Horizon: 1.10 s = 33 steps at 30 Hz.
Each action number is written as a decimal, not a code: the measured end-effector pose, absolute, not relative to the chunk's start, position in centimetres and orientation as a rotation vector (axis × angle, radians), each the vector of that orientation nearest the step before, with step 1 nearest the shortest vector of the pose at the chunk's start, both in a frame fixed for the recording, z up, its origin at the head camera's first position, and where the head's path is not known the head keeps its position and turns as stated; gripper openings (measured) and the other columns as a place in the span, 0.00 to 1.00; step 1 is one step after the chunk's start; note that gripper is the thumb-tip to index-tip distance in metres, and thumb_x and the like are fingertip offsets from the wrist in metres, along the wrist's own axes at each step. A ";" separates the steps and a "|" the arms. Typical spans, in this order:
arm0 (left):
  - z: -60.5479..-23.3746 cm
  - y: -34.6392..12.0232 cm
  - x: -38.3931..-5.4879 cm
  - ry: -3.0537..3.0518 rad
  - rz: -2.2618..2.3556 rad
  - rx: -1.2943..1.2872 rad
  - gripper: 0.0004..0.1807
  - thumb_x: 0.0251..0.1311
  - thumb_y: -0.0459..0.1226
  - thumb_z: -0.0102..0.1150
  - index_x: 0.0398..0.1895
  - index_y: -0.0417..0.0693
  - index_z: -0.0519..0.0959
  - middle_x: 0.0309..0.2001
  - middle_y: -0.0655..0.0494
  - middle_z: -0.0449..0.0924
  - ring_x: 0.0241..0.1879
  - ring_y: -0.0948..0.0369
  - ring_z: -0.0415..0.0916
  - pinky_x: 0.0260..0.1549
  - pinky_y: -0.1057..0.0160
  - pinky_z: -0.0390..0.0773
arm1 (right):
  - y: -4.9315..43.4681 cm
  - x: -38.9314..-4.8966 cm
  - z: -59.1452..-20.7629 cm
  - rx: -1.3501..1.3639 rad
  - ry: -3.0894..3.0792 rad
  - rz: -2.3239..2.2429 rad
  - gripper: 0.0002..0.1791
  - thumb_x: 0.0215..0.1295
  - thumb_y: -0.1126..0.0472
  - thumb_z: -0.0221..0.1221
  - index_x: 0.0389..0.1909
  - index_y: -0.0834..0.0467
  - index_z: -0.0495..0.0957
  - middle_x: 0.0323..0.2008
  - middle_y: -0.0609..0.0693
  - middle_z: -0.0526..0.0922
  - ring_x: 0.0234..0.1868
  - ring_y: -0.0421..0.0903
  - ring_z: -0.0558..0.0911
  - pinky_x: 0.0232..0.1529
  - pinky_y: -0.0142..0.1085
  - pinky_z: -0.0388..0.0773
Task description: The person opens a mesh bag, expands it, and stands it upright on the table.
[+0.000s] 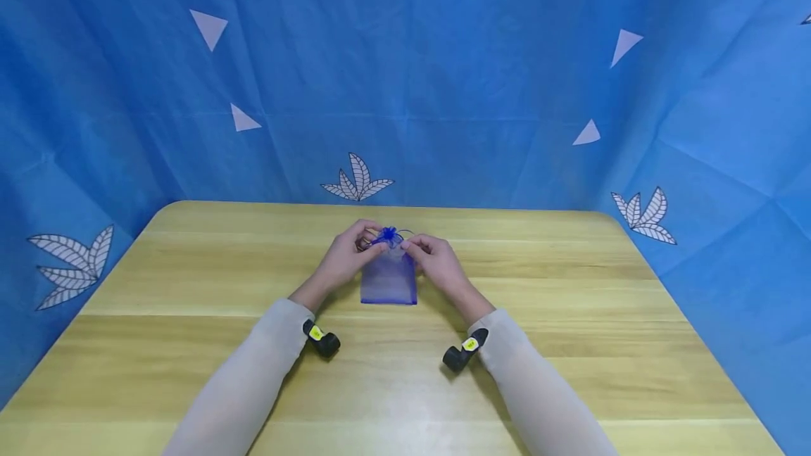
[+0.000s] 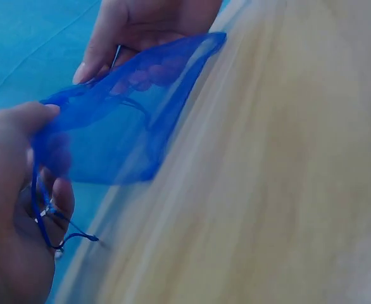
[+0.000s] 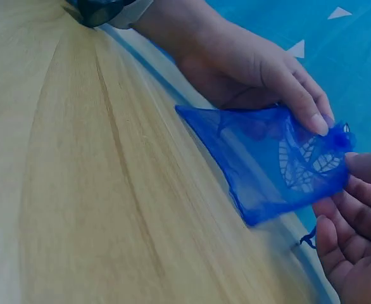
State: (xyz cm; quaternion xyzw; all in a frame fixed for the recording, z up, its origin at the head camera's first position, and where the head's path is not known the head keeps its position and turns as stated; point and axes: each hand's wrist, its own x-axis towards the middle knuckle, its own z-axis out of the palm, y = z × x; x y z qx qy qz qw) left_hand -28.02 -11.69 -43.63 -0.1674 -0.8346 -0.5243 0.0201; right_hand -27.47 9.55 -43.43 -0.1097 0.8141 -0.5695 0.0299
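Note:
A sheer blue drawstring pouch (image 1: 388, 281) hangs between my two hands, its top gathered into a ruffle and its lower edge toward me. My left hand (image 1: 348, 253) pinches the pouch's left upper side between thumb and fingers. At the opposite upper side, my right hand (image 1: 436, 260) pinches it near the neck. In the left wrist view, thin blue cord (image 2: 46, 231) loops around the left fingers and dangles below. The right wrist view shows a cord end (image 3: 309, 239) beside the right fingers. Through the mesh (image 3: 255, 158), fingers and the patterned backdrop show; no contents are visible.
Beneath the hands lies a light wood-grain table (image 1: 405, 378) with rounded far corners. A blue curtain (image 1: 443, 76) with white leaf and triangle prints stands behind it and along the sides. Small black cameras (image 1: 326, 345) are strapped on both wrists over pale sleeves (image 1: 243, 385).

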 end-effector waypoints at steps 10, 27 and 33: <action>-44.6 -11.5 -27.9 -2.503 -1.739 -0.478 0.21 0.61 0.39 0.67 0.56 0.44 0.74 0.40 0.48 0.82 0.39 0.54 0.76 0.37 0.59 0.74 | 10.1 -27.6 -44.2 -0.337 2.456 -1.764 0.11 0.70 0.56 0.59 0.39 0.59 0.84 0.28 0.51 0.81 0.31 0.47 0.80 0.36 0.39 0.79; -44.3 -11.2 -28.5 -2.549 -1.644 -0.388 0.19 0.68 0.51 0.56 0.51 0.48 0.79 0.45 0.54 0.81 0.43 0.56 0.75 0.43 0.56 0.75 | 10.8 -28.0 -44.2 -0.303 2.451 -1.861 0.08 0.69 0.59 0.61 0.38 0.60 0.83 0.23 0.48 0.78 0.26 0.44 0.75 0.29 0.35 0.73; -45.0 -11.0 -28.0 -2.583 -1.677 -0.367 0.18 0.67 0.50 0.58 0.49 0.47 0.80 0.41 0.54 0.82 0.41 0.57 0.74 0.41 0.58 0.75 | 11.0 -27.7 -44.8 -0.273 2.423 -1.856 0.07 0.68 0.59 0.61 0.37 0.60 0.83 0.23 0.47 0.79 0.25 0.43 0.75 0.28 0.34 0.73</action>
